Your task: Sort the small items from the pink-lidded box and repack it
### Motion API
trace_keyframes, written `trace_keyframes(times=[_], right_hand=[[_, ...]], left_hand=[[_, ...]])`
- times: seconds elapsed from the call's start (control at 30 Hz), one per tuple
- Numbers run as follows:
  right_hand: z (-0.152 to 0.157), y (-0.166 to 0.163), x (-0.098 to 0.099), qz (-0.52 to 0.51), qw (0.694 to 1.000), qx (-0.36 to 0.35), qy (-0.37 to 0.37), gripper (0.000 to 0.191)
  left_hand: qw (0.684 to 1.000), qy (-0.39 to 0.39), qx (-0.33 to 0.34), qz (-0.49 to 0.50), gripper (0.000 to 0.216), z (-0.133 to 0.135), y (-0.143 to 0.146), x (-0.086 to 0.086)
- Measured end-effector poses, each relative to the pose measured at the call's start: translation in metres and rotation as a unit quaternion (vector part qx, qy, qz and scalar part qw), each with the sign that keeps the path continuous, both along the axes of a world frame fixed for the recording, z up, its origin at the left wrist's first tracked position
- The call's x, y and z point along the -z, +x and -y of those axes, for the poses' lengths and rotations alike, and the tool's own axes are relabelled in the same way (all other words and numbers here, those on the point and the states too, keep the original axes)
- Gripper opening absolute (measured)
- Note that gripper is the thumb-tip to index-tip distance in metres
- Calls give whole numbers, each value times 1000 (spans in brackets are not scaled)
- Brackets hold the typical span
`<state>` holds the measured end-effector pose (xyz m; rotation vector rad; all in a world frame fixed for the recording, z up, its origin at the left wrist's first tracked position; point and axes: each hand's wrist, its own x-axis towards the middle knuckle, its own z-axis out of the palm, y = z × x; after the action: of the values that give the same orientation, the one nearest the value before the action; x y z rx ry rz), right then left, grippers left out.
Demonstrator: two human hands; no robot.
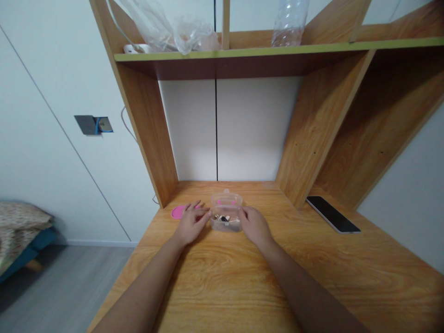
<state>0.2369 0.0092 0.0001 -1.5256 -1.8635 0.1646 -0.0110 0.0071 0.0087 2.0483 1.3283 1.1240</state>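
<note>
A small clear plastic box (226, 225) stands on the wooden desk with its transparent lid (226, 199) raised at the back. Small mixed items (222, 218), dark, pale and gold-coloured, lie inside, too small to name. My right hand (255, 225) grips the box's right side, its fingers partly hidden behind the wall. At the left side is my left hand (192, 223), fingers spread and thumb tip at or against the box's edge. Beneath and behind its fingers lies a flat pink oval piece (178, 212), partly covered.
A phone (333, 213) lies on the desk (222, 277) at the right, beside a wooden upright (321, 115). The overhead shelf (260, 50) carries plastic bags (173, 34) and a clear bottle (289, 25). An opened wall socket (93, 125) is at left.
</note>
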Motion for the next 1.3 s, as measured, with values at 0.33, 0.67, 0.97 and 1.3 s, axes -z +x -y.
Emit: trace_keyframes(times=[0.33,0.67,0.97,1.3], right_hand=[[7,-5,-8,-135,983,-124,22,33],[14,-12,-12,-144,967,-202,49,26],[22,-15,-18,-107,967,-223,65,27],[26,-16,-22,-118,955,-243,126,50]], left_hand=[[999,8,4,-45,20,1,0,-2],[997,16,-65,25,27,-8,-3,5],[988,7,-117,98,11,-15,-10,15],[987,31,-153,32,3,-16,-12,15]])
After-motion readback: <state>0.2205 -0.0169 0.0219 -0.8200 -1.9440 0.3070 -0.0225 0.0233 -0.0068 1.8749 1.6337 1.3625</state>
